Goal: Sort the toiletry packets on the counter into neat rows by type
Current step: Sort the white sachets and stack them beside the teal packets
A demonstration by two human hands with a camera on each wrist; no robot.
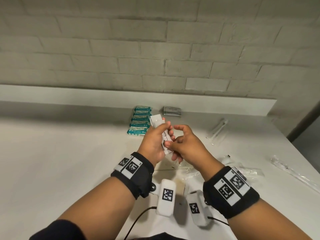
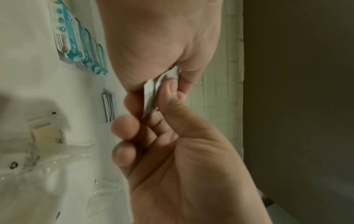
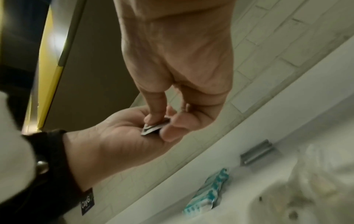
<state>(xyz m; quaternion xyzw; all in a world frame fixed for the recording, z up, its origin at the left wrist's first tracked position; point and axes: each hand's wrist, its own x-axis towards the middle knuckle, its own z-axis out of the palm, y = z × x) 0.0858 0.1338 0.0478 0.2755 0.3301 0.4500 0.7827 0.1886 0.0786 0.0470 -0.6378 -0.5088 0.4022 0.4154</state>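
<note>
Presently both hands are raised together above the middle of the table (image 1: 69,153), clamped on one small bundle of white toothpaste packets (image 1: 160,126). The left hand (image 1: 154,141) wraps the bundle from its 9 o'clock side, thumb across the top. The right hand (image 1: 185,144) pinches the bundle's near end between thumb and fingertips; its forefinger is curled clear of the packets. The bundle's long axis runs from 11 o'clock at its far end to 5 o'clock at its near end, the far end tilted upward and away from the person, the printed word reading along that axis.

Toward 12 o'clock, near the back ledge, a row of teal packets (image 1: 141,121) lies overlapped, each long axis running 9 to 3 o'clock, the row itself running 12 to 6. Just beside it at 1 o'clock sits a short stack of grey packets (image 1: 172,111), long axis likewise 9 to 3. Clear plastic wrappers (image 1: 284,168) are scattered from 2 to 4 o'clock.
</note>
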